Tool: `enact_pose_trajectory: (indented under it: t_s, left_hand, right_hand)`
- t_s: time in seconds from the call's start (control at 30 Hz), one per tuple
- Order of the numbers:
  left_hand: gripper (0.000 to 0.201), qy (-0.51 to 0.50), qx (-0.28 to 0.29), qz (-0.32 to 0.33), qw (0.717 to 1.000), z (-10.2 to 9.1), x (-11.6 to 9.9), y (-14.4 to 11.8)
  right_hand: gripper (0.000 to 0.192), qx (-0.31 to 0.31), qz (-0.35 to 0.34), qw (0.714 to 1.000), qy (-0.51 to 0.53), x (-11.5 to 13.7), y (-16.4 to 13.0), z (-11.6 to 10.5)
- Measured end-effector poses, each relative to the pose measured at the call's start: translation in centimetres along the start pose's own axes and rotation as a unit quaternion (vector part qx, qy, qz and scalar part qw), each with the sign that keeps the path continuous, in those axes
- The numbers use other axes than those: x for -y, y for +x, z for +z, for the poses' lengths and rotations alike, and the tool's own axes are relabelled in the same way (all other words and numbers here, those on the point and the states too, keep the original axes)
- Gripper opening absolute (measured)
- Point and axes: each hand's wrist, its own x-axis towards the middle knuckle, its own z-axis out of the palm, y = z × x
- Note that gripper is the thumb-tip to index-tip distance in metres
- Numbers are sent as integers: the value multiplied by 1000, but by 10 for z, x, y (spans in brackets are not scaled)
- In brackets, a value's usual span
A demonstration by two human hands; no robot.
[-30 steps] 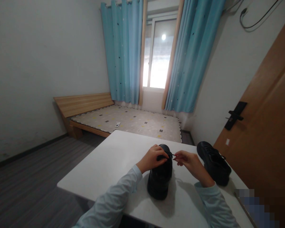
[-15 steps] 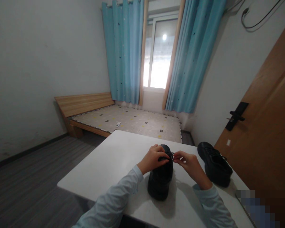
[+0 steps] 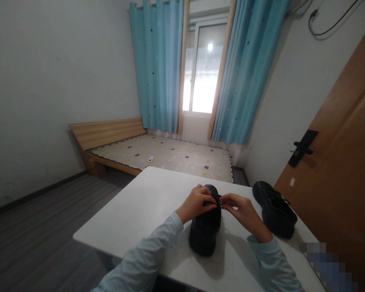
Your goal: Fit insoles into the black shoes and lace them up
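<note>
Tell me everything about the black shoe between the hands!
The black shoe stands upright on the white table, its heel nearest the camera and its toe pointing away. It looks smooth and leathery, with a thick black sole. The left hand covers part of its top; the right hand is at its right edge, by what looks like a thin dark lace. Finer details are too dark.

Bright window [image 3: 206, 77] between blue curtains [image 3: 159, 73]; bed [image 3: 167, 153], grey floor [image 3: 48, 231], pale walls [image 3: 63, 61], brown door [image 3: 343, 134].
</note>
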Motion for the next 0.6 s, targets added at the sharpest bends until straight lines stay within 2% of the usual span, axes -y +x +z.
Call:
enact_pose_trajectory:
  t_s: [0.13, 0.3, 0.47, 0.6]
  left_hand:
    - [14, -1, 12, -3, 1000, -1, -2, 1]
    - [10, -3, -3, -15, 1000, 1, -4, 1]
    - [7, -7, -15, -11, 1000, -2, -7, 1]
    - [9, -28, 12, 2, 1000, -14, -11, 1]
  right_hand:
    - [13, -3, -33, 998, -45, 7, -1, 2]
    - [22, 4, -55, 997, -62, 8, 1, 7]
    - [37, -20, -48, 993, -107, -3, 1, 10]
    - [42, 0, -28, 994, -101, -8, 0, 8]
